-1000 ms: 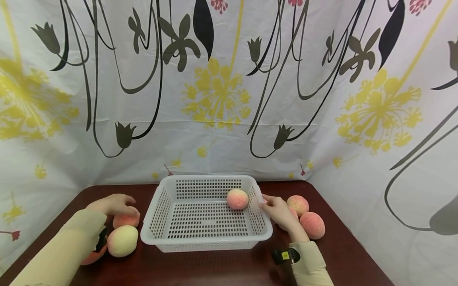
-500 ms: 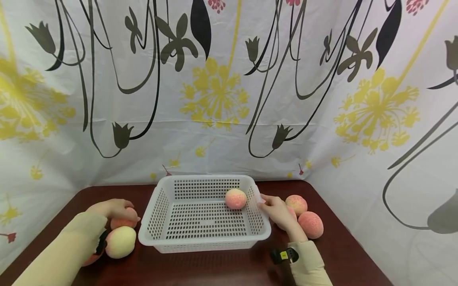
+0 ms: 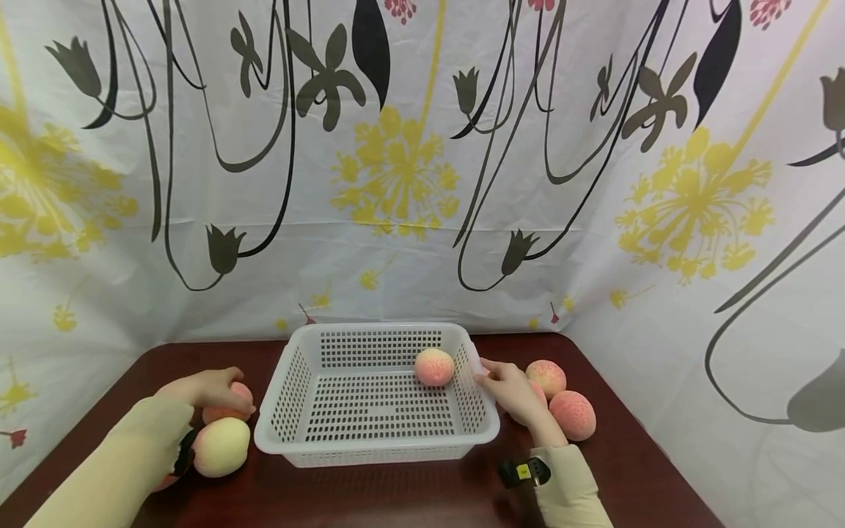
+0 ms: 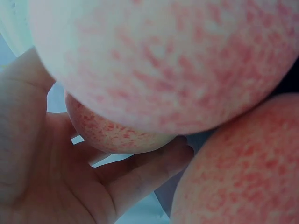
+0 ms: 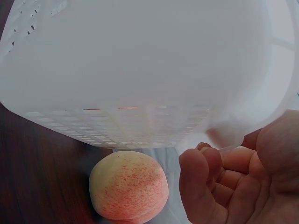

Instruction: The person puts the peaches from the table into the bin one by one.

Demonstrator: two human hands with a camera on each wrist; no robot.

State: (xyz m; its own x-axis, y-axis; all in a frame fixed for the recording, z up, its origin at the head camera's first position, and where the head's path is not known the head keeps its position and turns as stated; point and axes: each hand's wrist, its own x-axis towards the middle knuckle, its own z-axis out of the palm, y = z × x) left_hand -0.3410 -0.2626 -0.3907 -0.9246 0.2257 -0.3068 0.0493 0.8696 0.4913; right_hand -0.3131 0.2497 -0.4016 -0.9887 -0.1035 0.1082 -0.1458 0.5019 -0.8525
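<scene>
At the left of the head view, my left hand (image 3: 205, 387) grips a pink peach (image 3: 227, 407) from above, with fingers reaching over its far side. The left wrist view shows that peach (image 4: 112, 133) among the fingers, partly hidden behind a larger-looking pale peach (image 4: 173, 65). My right hand (image 3: 513, 390) holds the right rim of a white perforated plastic basket (image 3: 379, 451). In the right wrist view, curled fingers and thumb pinch the basket's edge, close to a peach (image 5: 131, 186). A single peach (image 3: 434, 367) lies inside the basket near its right wall.
A pale yellow peach (image 3: 222, 447) sits just in front of the left hand, with another mostly hidden by the sleeve. Right of the basket, several peaches cluster, including a pink one (image 3: 573, 416). A patterned curtain (image 3: 409, 183) hangs behind the dark table (image 3: 370, 499).
My left hand has come down over the pink peach and its fingers have closed around it. The right hand stays on the basket rim. The head view has shifted slightly.
</scene>
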